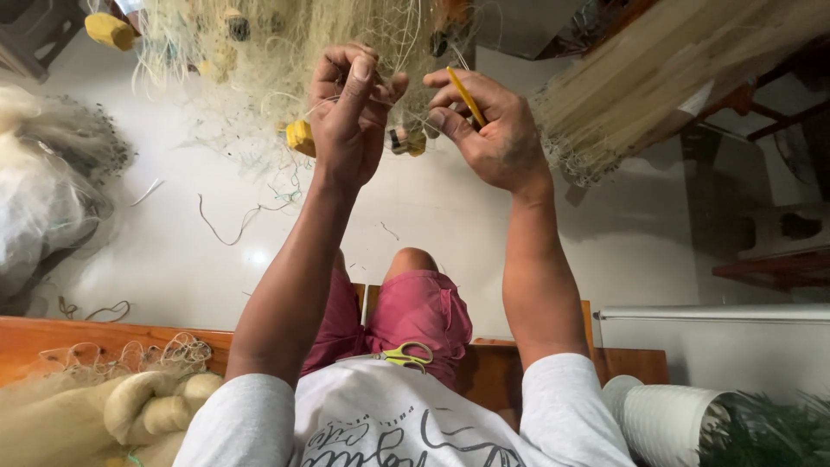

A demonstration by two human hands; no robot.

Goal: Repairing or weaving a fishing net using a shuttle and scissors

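A pale fishing net (259, 52) hangs in front of me with yellow floats (301, 137) tied along it. My left hand (350, 117) is raised, its fingers pinched on strands of the net. Beside it, my right hand (493, 130) holds a thin yellow netting needle (465, 95) between thumb and fingers, close to the net's edge. The two hands are almost touching. Green-handled scissors (406, 355) lie in my lap on the pink shorts.
Bundled net (130, 406) lies on the wooden bench (52, 337) at lower left. More net is heaped on the white floor at left (43, 199). A white ribbed pot (661, 419) with a plant stands lower right. Wooden furniture stands at right.
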